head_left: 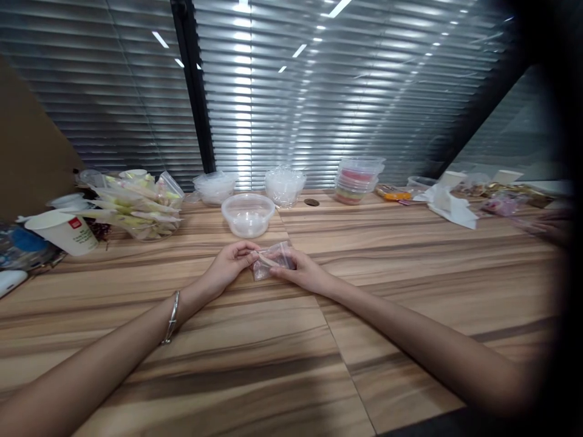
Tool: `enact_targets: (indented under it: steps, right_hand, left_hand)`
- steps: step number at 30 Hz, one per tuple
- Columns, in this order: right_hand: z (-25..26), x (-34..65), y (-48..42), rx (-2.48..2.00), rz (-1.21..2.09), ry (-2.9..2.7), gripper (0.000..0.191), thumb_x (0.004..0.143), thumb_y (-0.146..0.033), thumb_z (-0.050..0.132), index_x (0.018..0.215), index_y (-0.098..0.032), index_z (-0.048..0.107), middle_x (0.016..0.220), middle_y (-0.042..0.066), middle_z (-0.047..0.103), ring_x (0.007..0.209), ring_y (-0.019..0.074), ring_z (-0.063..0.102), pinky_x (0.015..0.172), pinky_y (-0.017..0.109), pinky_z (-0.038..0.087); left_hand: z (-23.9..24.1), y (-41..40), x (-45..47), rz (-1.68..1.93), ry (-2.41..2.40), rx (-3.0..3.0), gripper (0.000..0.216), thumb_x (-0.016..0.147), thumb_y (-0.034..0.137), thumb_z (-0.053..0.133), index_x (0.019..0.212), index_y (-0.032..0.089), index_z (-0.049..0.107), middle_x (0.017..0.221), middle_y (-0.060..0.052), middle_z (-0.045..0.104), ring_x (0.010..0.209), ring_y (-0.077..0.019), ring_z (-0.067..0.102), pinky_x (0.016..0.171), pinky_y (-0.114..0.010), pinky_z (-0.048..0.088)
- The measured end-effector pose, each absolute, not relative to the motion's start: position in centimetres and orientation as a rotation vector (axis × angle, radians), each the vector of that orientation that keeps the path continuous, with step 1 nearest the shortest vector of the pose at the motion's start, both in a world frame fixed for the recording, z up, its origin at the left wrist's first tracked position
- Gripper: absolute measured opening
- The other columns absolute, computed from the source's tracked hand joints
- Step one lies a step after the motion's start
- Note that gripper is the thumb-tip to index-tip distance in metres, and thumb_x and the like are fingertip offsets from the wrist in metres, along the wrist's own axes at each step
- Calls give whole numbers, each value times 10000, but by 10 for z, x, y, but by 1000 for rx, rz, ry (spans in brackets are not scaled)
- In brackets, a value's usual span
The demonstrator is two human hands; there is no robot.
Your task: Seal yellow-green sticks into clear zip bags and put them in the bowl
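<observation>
Forearms [113, 358] extend forward, left hand [230, 267] and right hand [303, 274] each pinching a small clear bag [274, 261] held crosswise, left-to-right.

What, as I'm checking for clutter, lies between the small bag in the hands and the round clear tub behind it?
Only bare wooden table, seen in the head view, lies between the small bag and the round clear tub.

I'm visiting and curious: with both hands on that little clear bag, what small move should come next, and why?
Probably ease apart the top of the small clear bag: the left hand and right hand both pinch it there, fingertips meeting, and a clear bowl stands behind.
</observation>
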State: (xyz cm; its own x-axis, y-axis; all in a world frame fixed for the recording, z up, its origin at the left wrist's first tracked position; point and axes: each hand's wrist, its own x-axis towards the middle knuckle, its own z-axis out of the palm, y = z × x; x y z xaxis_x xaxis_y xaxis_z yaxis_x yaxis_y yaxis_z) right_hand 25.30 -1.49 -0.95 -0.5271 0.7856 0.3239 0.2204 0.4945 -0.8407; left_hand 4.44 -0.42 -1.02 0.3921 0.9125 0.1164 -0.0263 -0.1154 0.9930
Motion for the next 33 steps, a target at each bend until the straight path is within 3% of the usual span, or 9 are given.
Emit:
enact_targets:
  steps: [4, 10, 22, 26, 33]
  right_hand:
    - [-12, 253, -12, -895, 973, -1981, 401, 752, -311, 661, 1140, -225, 611, 1045, 48, 645, 916, 209, 586, 816, 350, 455]
    - [-13, 256, -9, -922, 953, -1907, 329, 747, -347, 661, 1043, -205, 673, 963, 47, 667, 854, 207, 586, 771, 338, 456]
    - [-15, 259, -8, -846, 1005, -2022, 272, 815, -385, 589, 997, -210, 688, 987, 43, 654, 932, 202, 573, 846, 338, 433]
    - [-17, 259, -7, -801, 982, -2047, 251, 824, -373, 581, 987, -215, 689, 1024, 45, 640, 975, 204, 563, 880, 348, 422]
    - [-19, 257, -7, -921, 901, -2019, 281, 802, -342, 607, 1044, -202, 632, 987, 46, 646, 882, 196, 574, 801, 339, 442]
  left_hand:
    - [-11, -2, 44, 1007, 844, 1404, 249, 754, 324, 670, 933, 157, 627, 883, -51, 683, 799, -157, 604, 732, -244, 440]
    - [-12, -1, 44, 1029, 845, 1396, 264, 744, 322, 682, 933, 147, 627, 866, -44, 673, 791, -145, 595, 737, -235, 437]
    - [-11, -4, 43, 974, 831, 1419, 243, 752, 312, 670, 921, 142, 630, 749, -11, 631, 686, -114, 563, 670, -221, 433]
    - [-12, -3, 43, 981, 832, 1423, 236, 739, 309, 682, 900, 143, 635, 784, -15, 642, 695, -113, 563, 675, -218, 430]
    - [-16, 1, 42, 1021, 853, 1376, 279, 730, 329, 692, 935, 150, 632, 860, -42, 666, 754, -136, 587, 704, -232, 437]
